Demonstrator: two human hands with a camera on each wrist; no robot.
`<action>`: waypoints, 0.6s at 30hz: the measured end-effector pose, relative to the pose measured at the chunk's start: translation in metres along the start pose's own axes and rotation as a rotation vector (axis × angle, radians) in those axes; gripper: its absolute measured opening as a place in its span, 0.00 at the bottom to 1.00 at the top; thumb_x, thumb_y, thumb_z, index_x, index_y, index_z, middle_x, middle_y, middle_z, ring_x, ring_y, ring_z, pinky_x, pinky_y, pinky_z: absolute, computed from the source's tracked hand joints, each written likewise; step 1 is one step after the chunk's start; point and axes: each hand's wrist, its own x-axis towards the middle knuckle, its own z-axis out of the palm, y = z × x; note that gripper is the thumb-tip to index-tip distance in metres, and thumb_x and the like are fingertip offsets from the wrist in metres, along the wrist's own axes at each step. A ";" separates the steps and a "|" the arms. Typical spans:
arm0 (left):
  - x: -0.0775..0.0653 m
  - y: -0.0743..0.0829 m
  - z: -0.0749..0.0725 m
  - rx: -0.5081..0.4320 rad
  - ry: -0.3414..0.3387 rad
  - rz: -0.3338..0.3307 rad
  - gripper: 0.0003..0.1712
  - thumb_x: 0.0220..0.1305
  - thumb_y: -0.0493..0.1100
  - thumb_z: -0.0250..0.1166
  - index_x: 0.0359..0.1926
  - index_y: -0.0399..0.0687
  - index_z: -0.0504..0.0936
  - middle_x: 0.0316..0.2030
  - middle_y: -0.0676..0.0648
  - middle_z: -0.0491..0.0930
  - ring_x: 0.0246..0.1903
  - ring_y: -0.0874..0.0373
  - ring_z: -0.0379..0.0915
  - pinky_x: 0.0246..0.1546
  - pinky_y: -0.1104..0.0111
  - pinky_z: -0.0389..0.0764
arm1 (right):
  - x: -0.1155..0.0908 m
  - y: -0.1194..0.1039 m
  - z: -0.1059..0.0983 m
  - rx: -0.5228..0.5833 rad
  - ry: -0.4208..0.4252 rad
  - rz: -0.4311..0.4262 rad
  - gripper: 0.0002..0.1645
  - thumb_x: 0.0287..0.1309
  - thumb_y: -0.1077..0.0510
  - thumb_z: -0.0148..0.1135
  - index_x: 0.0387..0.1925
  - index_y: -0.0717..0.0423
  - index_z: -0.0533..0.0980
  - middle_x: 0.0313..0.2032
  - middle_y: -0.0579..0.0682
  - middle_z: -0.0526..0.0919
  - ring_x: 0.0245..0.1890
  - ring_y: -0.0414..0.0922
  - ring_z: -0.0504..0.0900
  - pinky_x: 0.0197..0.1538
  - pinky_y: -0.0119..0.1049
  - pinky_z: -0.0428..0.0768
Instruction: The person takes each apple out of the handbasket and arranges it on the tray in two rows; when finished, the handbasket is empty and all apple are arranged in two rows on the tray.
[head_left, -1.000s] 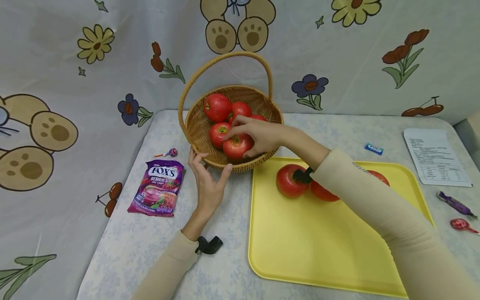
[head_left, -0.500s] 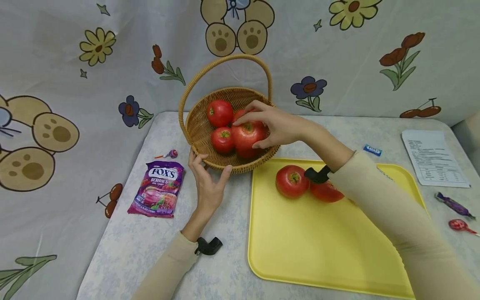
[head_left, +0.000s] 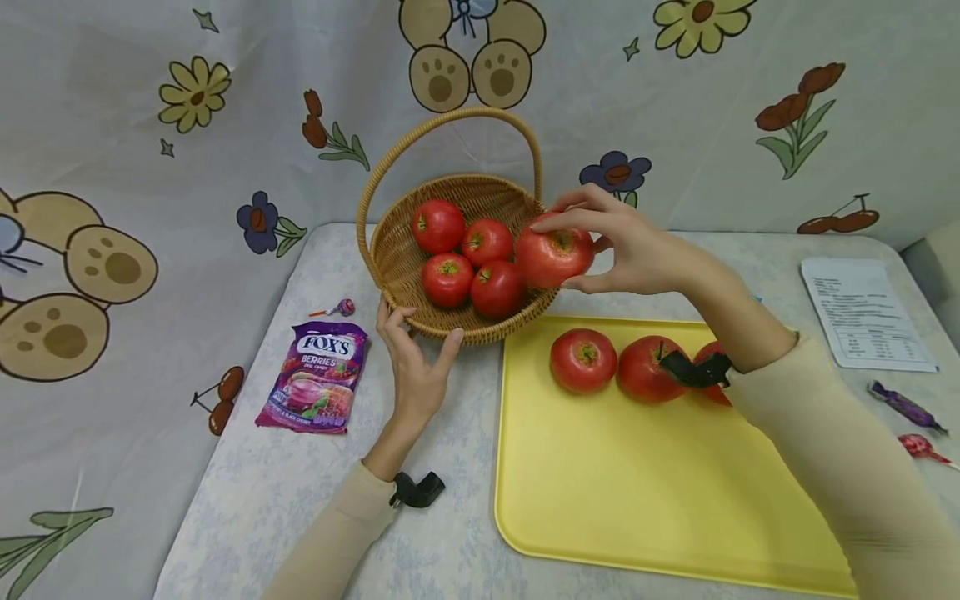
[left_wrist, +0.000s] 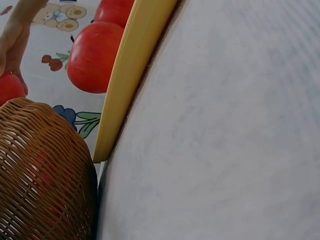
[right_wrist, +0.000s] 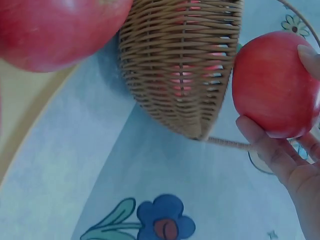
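In the head view my right hand (head_left: 637,250) pinches a red apple (head_left: 553,260) between thumb and fingers, over the right rim of a wicker basket (head_left: 396,262). The right wrist view shows this apple (right_wrist: 275,85) clear of the basket's woven side (right_wrist: 175,75). Several other red apples, one of them at the front (head_left: 498,290), lie inside the basket, which tilts toward me. My left hand (head_left: 416,375) holds the basket's front left rim, thumb under its lower edge. From the left wrist that hand is out of sight; the basket's wall (left_wrist: 45,170) shows.
A yellow tray (head_left: 600,492) at front right bears a row of red apples (head_left: 583,360), the rightmost partly behind my wrist strap. A purple candy bag (head_left: 318,379) and a lollipop (head_left: 343,307) lie left. A printed sheet (head_left: 870,312) and wrapped candy (head_left: 906,407) lie right.
My right hand has lifted an apple out from among those in the basket and carried it right, to the rim. My left hand stays where it was on the basket.
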 end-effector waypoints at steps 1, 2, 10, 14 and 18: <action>0.000 0.000 0.000 -0.002 0.002 0.000 0.32 0.60 0.37 0.66 0.54 0.27 0.55 0.72 0.26 0.33 0.74 0.36 0.34 0.67 0.41 0.56 | -0.005 0.000 -0.002 0.003 0.009 0.006 0.42 0.42 0.65 0.78 0.62 0.45 0.74 0.60 0.52 0.67 0.54 0.45 0.72 0.40 0.31 0.80; 0.000 0.000 0.000 -0.002 0.002 -0.001 0.32 0.60 0.37 0.66 0.54 0.27 0.55 0.72 0.25 0.33 0.74 0.35 0.35 0.67 0.41 0.57 | -0.010 0.000 -0.004 0.005 0.015 0.019 0.42 0.42 0.65 0.78 0.62 0.45 0.74 0.61 0.51 0.67 0.54 0.45 0.71 0.41 0.29 0.79; 0.000 -0.024 0.003 0.000 0.010 0.001 0.34 0.60 0.41 0.67 0.56 0.31 0.55 0.74 0.31 0.33 0.74 0.35 0.36 0.65 0.41 0.60 | -0.054 0.002 -0.016 0.001 0.057 0.117 0.45 0.39 0.69 0.79 0.63 0.47 0.74 0.62 0.50 0.66 0.57 0.38 0.66 0.44 0.18 0.76; -0.001 -0.040 0.005 0.024 0.019 0.012 0.36 0.61 0.49 0.68 0.56 0.36 0.56 0.75 0.37 0.34 0.75 0.43 0.37 0.67 0.45 0.59 | -0.087 0.006 -0.018 -0.018 0.110 0.163 0.49 0.34 0.73 0.79 0.63 0.51 0.74 0.62 0.52 0.66 0.59 0.32 0.63 0.45 0.14 0.74; 0.000 -0.044 0.005 0.030 0.028 0.041 0.37 0.62 0.56 0.67 0.56 0.39 0.56 0.75 0.40 0.35 0.76 0.48 0.37 0.68 0.47 0.58 | -0.122 0.010 -0.019 -0.028 0.160 0.251 0.49 0.32 0.75 0.78 0.62 0.53 0.74 0.61 0.48 0.66 0.60 0.30 0.61 0.45 0.11 0.71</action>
